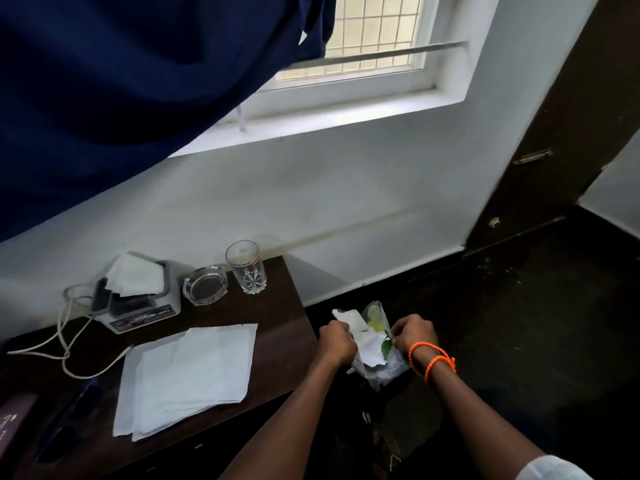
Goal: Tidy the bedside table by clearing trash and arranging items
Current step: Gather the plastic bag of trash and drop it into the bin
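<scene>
Gripping from both sides, left hand (337,342) and right hand (414,332) have fingers clamped on a clear plastic bag (375,355) holding crumpled paper (367,341), off the table's (277,306) right edge. Flat paper sheets (187,372) lie on the table.

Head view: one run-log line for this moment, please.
left hand: gripping trash bundle | right hand: gripping it too | bundle: beside table, off it | papers, glass: on table

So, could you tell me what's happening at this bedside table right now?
A person is clearing trash. Both hands, the left hand and the right hand, grip a bundle of crumpled paper and plastic wrapper held off the table's right edge, above the dark floor. On the bedside table there are a stack of white paper sheets, an empty drinking glass, a glass ashtray, a tissue box and a white cord.
</scene>
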